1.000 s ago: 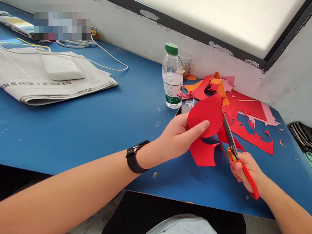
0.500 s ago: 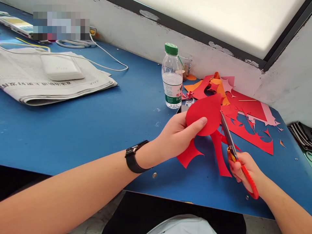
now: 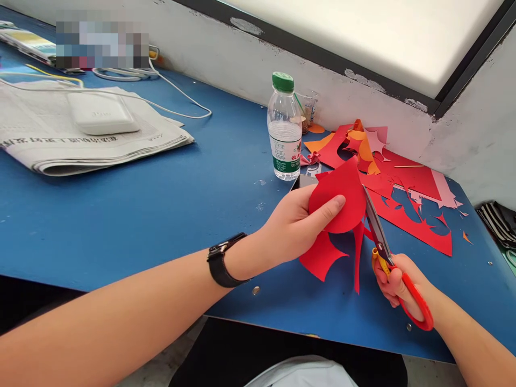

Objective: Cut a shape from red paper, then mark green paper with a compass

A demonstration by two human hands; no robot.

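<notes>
Round red paper piece (image 3: 342, 201) held just over the blue counter (image 3: 161, 204)
Left hand (image 3: 296, 226) pinches its edge; right hand (image 3: 397, 285) grips red-handled steel scissors (image 3: 379, 236), blades at the rim — turning the paper, not the scissors, should keep the curve smooth.

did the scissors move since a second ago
Yes, slightly. The scissors in the right hand have edged left along the red paper, toward the water bottle, which has stayed put.
</notes>
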